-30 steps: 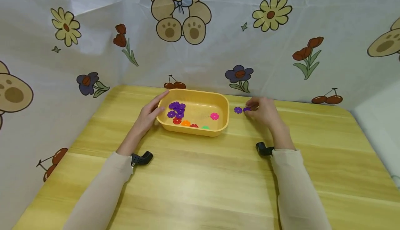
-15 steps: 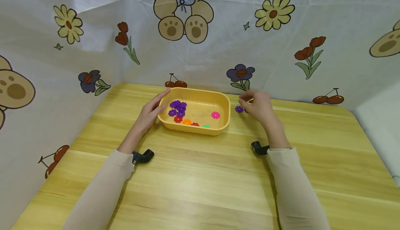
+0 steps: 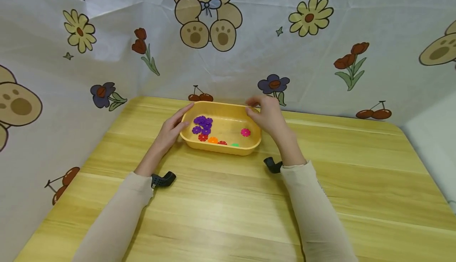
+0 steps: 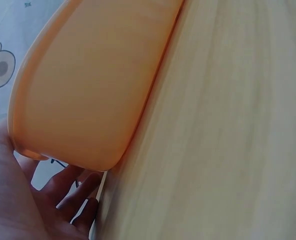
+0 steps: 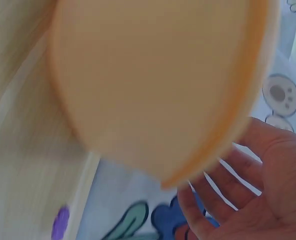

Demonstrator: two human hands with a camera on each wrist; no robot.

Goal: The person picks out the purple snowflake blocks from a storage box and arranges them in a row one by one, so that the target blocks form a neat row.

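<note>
A yellow plastic basket stands near the table's far edge. My left hand grips its left end, thumb over the rim and fingers outside; the left wrist view shows the fingers curled beneath that end. At the far right corner my right hand has its thumb by the rim, fingers loosely bent and nothing seen in them; whether it touches is unclear. Inside the basket lie a cluster of purple notched plastic discs, a pink disc, an orange disc, red discs and a green disc.
A purple disc lies on the table in the right wrist view; the right hand hides that spot in the head view. A patterned cloth rises behind the wood-grain table. Black wrist cameras sit on both arms.
My right hand has left the two purple discs on the table right of the basket and moved left to the basket's right end. The left hand and basket hold their place.
</note>
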